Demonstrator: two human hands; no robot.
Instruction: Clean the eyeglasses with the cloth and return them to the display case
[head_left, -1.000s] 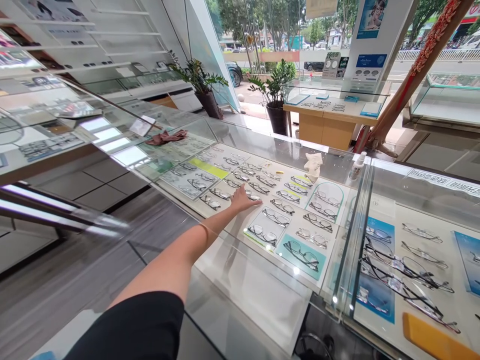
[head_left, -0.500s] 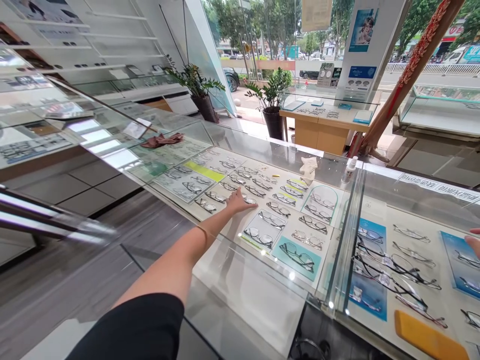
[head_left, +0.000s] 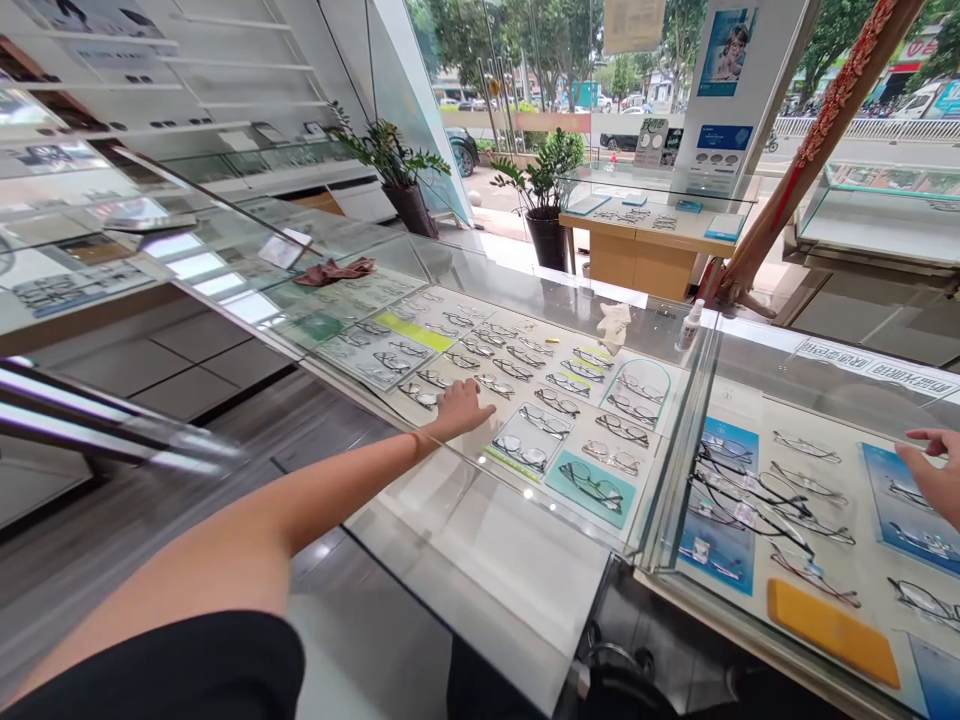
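My left hand (head_left: pixel 459 408) is over the display case, fingers apart and thumb stretched out, and I see nothing in it. Beside its fingertips is a pair of eyeglasses (head_left: pixel 494 385) in a row of frames; whether the hand touches any cannot be made out. Nearer the front of the case are dark-rimmed glasses (head_left: pixel 592 486) on a teal card. At the right edge my right hand (head_left: pixel 936 472), partly cut off, hovers with thumb and fingers apart above a blue card (head_left: pixel 885 510) bearing glasses.
A yellow-orange case (head_left: pixel 832 632) lies in the right display section. On the glass are a brown cloth (head_left: pixel 335 271), a crumpled white tissue (head_left: pixel 614 325) and a small spray bottle (head_left: pixel 688 326). Glass edges divide the counter. Potted plants (head_left: pixel 546 185) stand beyond it.
My left hand has drawn slightly left and back towards me, its forearm lower. My right hand has come further into view from the right. The view has shifted a little.
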